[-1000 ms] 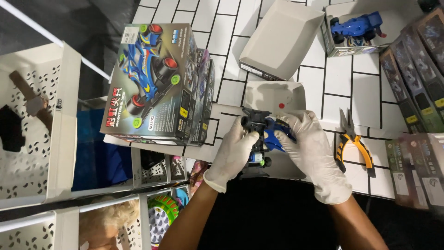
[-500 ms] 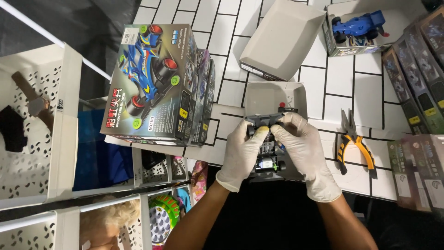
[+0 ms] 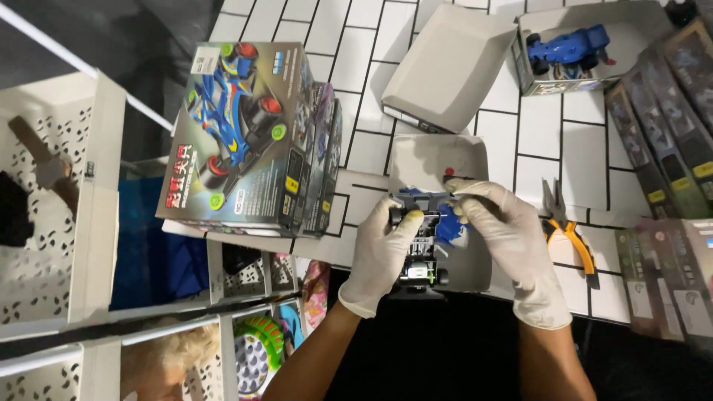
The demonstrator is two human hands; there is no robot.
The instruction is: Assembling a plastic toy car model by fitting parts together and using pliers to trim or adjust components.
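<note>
Both my hands wear white gloves and hold a small toy car chassis with black wheels over an open grey box tray. My left hand grips the chassis from the left side. My right hand pinches a blue body part at the chassis's right side. The chassis points away from me, its rear end toward my body.
A stack of colourful toy car boxes stands to the left. An upturned grey box lid and a box with a finished blue car lie at the back. Orange-handled pliers lie at the right, more boxes beyond. White perforated shelves at left.
The chassis has turned in my hands, and both hands have shifted slightly lower toward my body. My right hand now pinches the blue part against the chassis.
</note>
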